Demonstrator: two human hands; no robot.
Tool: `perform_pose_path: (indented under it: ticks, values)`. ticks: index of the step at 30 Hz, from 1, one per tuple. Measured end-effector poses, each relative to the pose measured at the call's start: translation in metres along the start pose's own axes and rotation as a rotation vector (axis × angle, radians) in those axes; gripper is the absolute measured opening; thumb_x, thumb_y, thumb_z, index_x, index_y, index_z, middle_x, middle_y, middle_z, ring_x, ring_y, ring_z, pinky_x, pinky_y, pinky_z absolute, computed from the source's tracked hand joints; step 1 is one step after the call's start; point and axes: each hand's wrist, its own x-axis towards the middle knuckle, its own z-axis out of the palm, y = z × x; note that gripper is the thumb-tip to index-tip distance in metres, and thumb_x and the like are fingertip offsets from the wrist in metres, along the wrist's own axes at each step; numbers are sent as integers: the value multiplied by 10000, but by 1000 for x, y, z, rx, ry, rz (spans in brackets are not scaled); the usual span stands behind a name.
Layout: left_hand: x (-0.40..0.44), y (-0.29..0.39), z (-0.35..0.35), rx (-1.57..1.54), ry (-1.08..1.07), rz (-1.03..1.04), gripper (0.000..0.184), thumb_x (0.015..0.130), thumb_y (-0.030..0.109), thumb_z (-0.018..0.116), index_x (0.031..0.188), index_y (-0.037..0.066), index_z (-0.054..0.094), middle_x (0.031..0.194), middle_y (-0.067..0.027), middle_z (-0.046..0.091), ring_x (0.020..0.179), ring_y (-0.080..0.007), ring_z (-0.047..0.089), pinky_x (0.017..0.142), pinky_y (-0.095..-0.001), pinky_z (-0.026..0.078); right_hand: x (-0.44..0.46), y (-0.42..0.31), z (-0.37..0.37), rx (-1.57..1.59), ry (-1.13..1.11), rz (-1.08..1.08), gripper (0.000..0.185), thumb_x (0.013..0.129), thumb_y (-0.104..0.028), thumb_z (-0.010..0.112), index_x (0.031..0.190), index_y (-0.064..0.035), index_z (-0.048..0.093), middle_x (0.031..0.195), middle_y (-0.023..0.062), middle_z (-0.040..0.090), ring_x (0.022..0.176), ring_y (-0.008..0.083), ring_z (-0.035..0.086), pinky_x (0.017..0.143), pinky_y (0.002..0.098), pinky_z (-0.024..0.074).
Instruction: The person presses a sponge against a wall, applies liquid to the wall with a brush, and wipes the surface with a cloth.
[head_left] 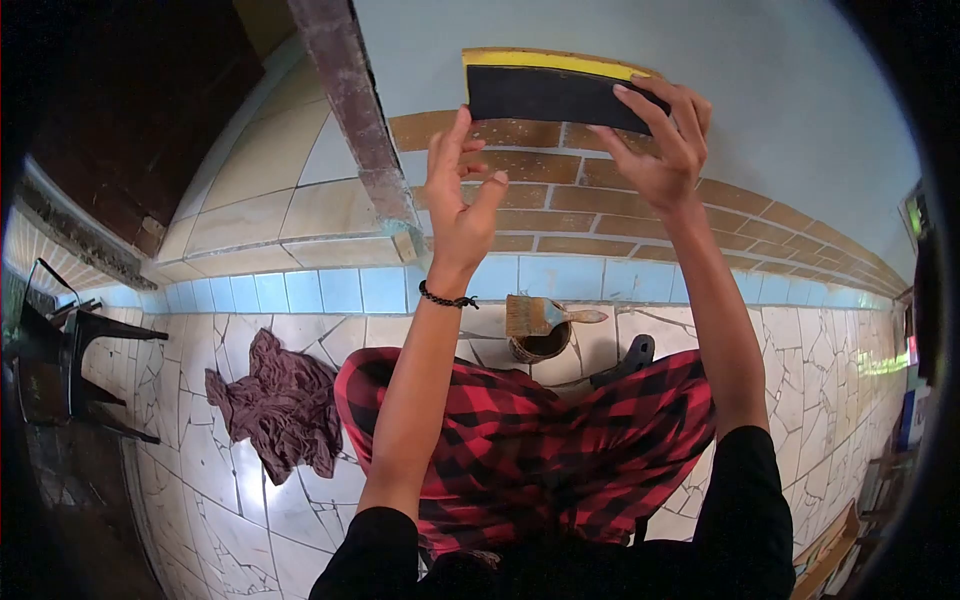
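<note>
A black rectangular panel with a yellow strip along its top edge (560, 95) is held up against the wall, just over the painted brick pattern. My right hand (665, 140) grips its right end, thumb below and fingers over the front. Beside the panel's lower left corner is my left hand (463, 200), fingers apart, with the index fingertip at that corner. It wears a dark braided bracelet (446, 297). Below, a wide paintbrush (540, 316) lies across the top of a small can (541, 347) on the floor, between the wall and my crossed legs.
The brown brick pattern (570, 197) runs along the wall above a row of light blue tiles (560, 277). A crumpled dark cloth (280, 405) lies on the floor at left, with a black chair (85, 370) farther left. A wall corner (350, 100) rises left of my hands.
</note>
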Motion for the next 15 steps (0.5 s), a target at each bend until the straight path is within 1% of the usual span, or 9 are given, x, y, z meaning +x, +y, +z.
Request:
perform_pose_path:
  ticks: [8, 11, 15]
  values:
    - [-1, -4, 4, 47, 37, 59, 733, 907, 23, 657, 1613, 68, 465, 1418, -112, 557, 1191, -209, 552, 902, -321, 528, 5, -5, -3, -35, -11, -39, 541, 609, -161, 993, 1124, -172, 826, 1171, 19, 752, 1085, 227, 631, 965, 375, 469]
    - [-2, -1, 5, 52, 39, 29, 768, 912, 58, 684, 1636, 84, 428, 1406, -118, 567, 1173, -206, 557, 901, -322, 529, 6, -7, -3, -50, -15, -40, 536, 609, -157, 994, 1119, -161, 828, 1161, 27, 758, 1081, 230, 639, 965, 379, 467]
    - [-10, 4, 17, 37, 184, -19, 748, 893, 74, 699, 1598, 80, 450, 1352, -107, 601, 1106, -189, 575, 876, -320, 517, 7, -9, -5, -61, -18, -27, 546, 603, -160, 996, 1122, -155, 828, 1155, 41, 759, 1071, 241, 647, 966, 382, 465]
